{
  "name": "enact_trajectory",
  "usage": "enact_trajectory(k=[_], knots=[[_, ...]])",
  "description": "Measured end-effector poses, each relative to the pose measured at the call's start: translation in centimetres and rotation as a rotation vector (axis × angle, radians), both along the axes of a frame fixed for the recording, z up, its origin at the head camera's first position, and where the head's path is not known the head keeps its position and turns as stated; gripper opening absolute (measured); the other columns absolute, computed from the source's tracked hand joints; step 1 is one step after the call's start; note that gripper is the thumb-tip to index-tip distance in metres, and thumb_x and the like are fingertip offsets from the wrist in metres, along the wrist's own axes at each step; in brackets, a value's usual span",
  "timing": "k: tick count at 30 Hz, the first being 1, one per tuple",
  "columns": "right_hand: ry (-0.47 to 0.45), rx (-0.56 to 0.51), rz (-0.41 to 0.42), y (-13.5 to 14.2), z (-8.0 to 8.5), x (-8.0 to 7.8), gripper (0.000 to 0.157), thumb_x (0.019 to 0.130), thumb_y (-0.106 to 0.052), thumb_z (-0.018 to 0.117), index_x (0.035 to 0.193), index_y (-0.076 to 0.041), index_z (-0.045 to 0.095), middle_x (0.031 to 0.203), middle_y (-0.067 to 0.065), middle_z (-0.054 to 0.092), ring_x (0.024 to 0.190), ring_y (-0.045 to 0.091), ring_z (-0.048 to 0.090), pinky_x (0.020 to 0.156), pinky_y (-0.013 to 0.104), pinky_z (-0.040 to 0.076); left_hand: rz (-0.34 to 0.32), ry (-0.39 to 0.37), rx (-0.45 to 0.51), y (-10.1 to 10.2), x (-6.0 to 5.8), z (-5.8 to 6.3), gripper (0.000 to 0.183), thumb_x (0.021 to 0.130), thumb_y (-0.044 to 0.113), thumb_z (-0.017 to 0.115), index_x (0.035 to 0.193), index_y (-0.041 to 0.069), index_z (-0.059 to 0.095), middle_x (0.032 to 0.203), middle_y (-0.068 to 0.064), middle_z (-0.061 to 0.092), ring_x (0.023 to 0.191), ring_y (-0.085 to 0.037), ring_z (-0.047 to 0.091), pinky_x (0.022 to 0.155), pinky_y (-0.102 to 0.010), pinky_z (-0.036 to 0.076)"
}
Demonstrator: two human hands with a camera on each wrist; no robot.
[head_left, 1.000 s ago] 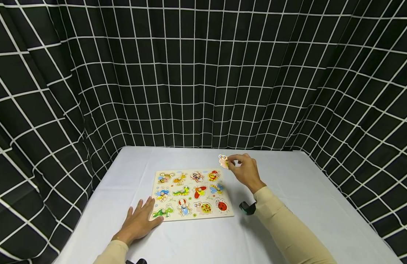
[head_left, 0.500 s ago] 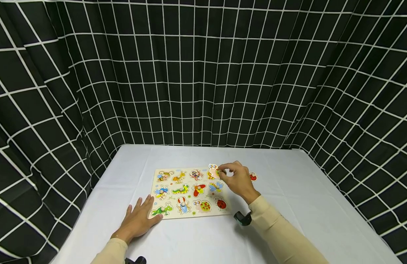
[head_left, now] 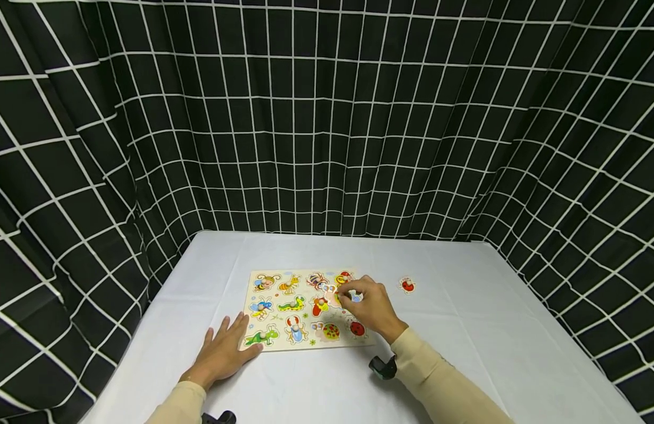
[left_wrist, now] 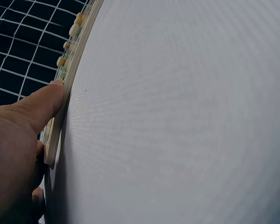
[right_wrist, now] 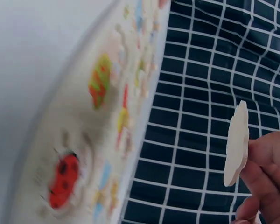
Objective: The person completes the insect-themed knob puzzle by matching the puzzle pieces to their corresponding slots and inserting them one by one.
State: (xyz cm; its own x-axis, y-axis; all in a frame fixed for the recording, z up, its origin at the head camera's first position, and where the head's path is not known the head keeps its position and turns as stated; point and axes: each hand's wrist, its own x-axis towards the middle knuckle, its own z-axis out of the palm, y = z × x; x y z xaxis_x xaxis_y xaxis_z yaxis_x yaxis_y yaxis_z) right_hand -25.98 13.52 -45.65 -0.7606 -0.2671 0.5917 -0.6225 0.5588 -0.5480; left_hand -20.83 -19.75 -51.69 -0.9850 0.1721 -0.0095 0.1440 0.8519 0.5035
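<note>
My right hand pinches a snail puzzle piece between thumb and fingertips, held over the right half of the wooden insect puzzle board. In the right wrist view the piece shows its plain pale underside, raised off the board. A printed snail recess lies in the board's front row, beside a printed ladybug recess. My left hand lies spread at the board's front left corner, fingers straight. Its thumb rests on the board's edge in the left wrist view.
A loose ladybug piece lies on the white tablecloth, right of the board. Several other insect pieces, such as a caterpillar and a stag beetle, sit in the board. A black curtain with white grid lines surrounds the table.
My right hand has carried the snail piece left and nearer, from beyond the board's back right corner to above the board. The loose ladybug piece has come into view. The left hand stays put.
</note>
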Motion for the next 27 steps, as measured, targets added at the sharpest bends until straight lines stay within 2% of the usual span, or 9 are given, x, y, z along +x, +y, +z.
enact_trajectory(k=[4,11,16,23,27], knots=[[-0.046,0.014,0.032,-0.5,-1.1,0.5,0.014,0.077,-0.003,0.079,0.084,-0.015,0.078,0.081,-0.011,0.068,0.077,0.026,0.06,0.068,0.042,0.05,-0.001,-0.003,0.003,0.1,0.1,0.0,0.085,0.089,0.051,0.062,0.148,-0.003,0.032,0.155,-0.018,0.024,0.141,-0.044,0.009,0.11,-0.062,-0.004],[-0.085,0.042,0.034,-0.9,-2.5,0.9,0.015,0.075,-0.005,0.08,0.085,-0.016,0.078,0.081,-0.008,0.068,0.076,0.022,0.059,0.065,0.035,0.049,-0.001,0.002,-0.009,0.0,0.1,0.1,0.086,0.089,0.053,0.061,0.148,-0.002,0.032,0.155,-0.017,0.023,0.141,-0.044,0.01,0.11,-0.062,-0.004],[-0.119,0.095,0.029,-0.9,-3.1,0.9,0.015,0.075,-0.008,0.081,0.084,-0.02,0.078,0.08,-0.013,0.066,0.071,0.014,0.055,0.062,0.027,0.045,-0.006,-0.002,-0.012,0.0,0.0,0.1,0.086,0.089,0.054,0.06,0.148,-0.002,0.031,0.155,-0.017,0.022,0.142,-0.043,0.009,0.11,-0.062,-0.003],[-0.199,0.171,0.092,-1.2,-3.5,0.8,0.012,0.079,-0.009,0.08,0.083,-0.02,0.078,0.081,-0.014,0.069,0.071,0.015,0.054,0.062,0.026,0.043,-0.011,0.0,-0.008,-0.1,0.1,0.2,0.085,0.09,0.052,0.06,0.148,-0.002,0.03,0.155,-0.017,0.022,0.141,-0.044,0.009,0.11,-0.062,-0.003],[-0.235,0.19,0.098,-1.2,-3.8,0.8,0.014,0.078,-0.008,0.08,0.082,-0.021,0.077,0.079,-0.015,0.067,0.068,0.014,0.048,0.058,0.025,0.039,-0.009,0.001,-0.004,-0.1,0.0,0.2,0.085,0.09,0.052,0.061,0.148,-0.003,0.031,0.155,-0.017,0.023,0.141,-0.044,0.009,0.11,-0.062,-0.003]])
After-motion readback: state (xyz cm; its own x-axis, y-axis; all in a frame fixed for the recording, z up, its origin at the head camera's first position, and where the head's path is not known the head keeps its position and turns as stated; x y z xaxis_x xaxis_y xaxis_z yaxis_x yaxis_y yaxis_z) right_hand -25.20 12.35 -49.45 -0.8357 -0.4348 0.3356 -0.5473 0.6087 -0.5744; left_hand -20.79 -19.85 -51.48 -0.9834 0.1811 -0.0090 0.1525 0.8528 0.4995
